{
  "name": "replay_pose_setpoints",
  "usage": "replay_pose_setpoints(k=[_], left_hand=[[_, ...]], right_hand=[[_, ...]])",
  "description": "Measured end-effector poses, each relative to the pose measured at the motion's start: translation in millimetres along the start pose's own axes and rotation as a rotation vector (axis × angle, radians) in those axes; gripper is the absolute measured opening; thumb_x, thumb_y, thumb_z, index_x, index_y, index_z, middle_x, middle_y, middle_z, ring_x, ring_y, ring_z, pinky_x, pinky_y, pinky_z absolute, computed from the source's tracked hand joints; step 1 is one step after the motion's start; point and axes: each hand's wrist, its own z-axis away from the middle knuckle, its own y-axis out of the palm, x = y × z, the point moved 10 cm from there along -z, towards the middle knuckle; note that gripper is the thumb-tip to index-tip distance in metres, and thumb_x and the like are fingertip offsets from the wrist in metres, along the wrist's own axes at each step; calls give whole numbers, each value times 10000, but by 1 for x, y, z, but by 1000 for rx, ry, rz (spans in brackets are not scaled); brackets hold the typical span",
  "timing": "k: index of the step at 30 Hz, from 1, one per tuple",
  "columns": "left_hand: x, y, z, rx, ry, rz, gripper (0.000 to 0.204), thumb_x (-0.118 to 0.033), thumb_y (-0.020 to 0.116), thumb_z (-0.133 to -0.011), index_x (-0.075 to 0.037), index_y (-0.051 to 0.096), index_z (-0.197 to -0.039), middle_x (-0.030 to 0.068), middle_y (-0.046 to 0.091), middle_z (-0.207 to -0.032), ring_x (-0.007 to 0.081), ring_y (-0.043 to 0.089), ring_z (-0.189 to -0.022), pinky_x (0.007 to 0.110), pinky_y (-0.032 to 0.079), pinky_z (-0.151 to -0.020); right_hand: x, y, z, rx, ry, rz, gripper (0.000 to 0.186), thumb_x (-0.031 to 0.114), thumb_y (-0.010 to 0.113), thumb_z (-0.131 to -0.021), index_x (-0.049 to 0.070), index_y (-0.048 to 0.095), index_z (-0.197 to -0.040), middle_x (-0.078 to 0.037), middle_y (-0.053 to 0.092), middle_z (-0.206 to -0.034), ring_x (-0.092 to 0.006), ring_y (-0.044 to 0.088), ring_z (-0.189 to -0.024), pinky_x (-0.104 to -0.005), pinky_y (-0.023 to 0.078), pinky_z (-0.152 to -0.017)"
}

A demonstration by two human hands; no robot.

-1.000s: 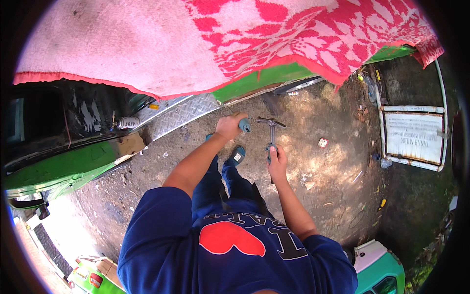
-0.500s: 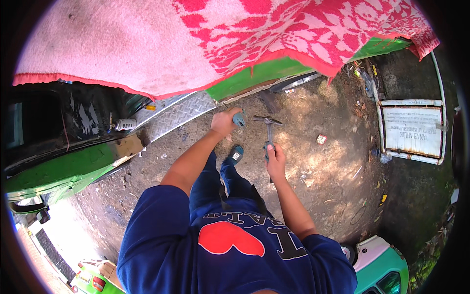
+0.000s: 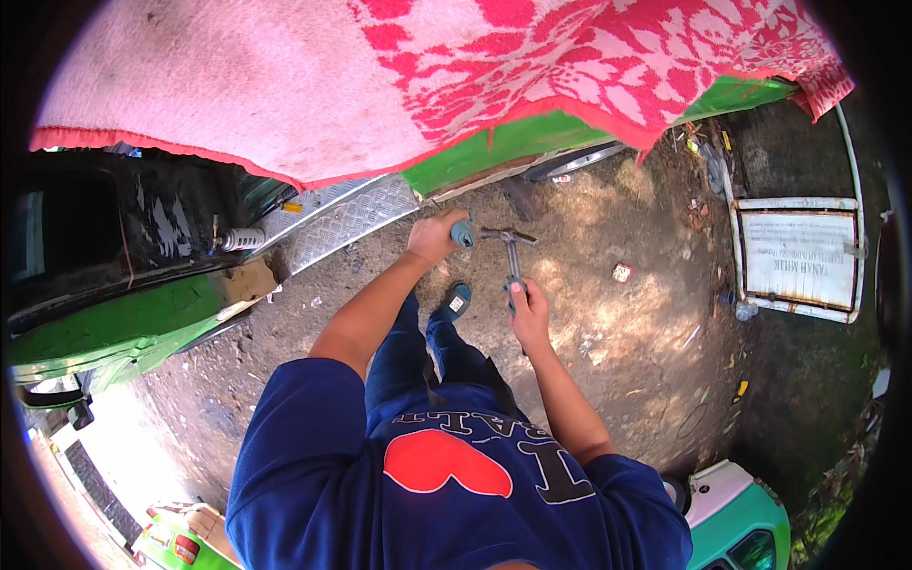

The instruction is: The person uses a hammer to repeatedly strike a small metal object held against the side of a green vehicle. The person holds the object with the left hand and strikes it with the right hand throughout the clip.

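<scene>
Moving hammer point(image 3: 514, 256) closer to blue-grey piece point(image 3: 462, 234) | right grip point(image 3: 531, 318): clasping hammer | left grip point(image 3: 433, 237): clasping piece

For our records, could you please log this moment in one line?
left hand: holds teal object; right hand: holds hammer; hammer head: just right of teal object

the right hand point(image 3: 530, 315) grips a hammer point(image 3: 513, 255) (left hand point(image 3: 434, 237): a teal object point(image 3: 462, 234)).

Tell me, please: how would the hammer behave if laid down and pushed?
The hammer in the right hand is probably stiff: its shaft looks straight and metallic. Its wide head on a slim shaft suggests head-heaviness. It would probably not roll; the head sits crosswise.
</scene>
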Motion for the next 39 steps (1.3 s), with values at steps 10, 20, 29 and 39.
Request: replay_pose_setpoints(k=[10, 20, 29, 39], left_hand=[[0, 1, 1, 4, 45, 23, 429, -75, 713, -719, -195, 612, -1119, 36, 660, -1164, 338, 661, -964, 435, 549, -796], [3, 15, 9, 35, 37, 11, 423, -81, 733, -709, -186, 624, -1104, 52, 662, -1153, 333, 653, -985, 428, 546, -799], [-22, 3, -9, -40, 144, 15, 499, -67, 726, -678, -208, 610, -1142, 30, 658, -1154, 303, 653, -987, 405, 545, -801], [-25, -3, -12, -50, 145, 102, 432, -122, 733, -727, -179, 620, -1139, 60, 669, -1146, 312, 651, -1011, 401, 532, -822]], right_hand=[[17, -4, 8, -52, -79, 213, 265, 276, 628, -956, 24, 633, -1037, -32, 552, -678, -100, 490, -575, -286, 421, -545], [43, 12, 9, -22, -199, 468, 249, 255, 631, -942, 26, 631, -1039, -116, 560, -678, -206, 519, -582, -327, 445, -588], [21, -15, 16, -118, -99, 178, 241, 267, 605, -975, 33, 619, -1031, 6, 541, -688, -74, 473, -633, -261, 410, -581], [15, -27, 17, -113, -33, 144, 251, 275, 608, -972, 33, 620, -1038, 10, 535, -687, -76, 473, -630, -259, 409, -582]])
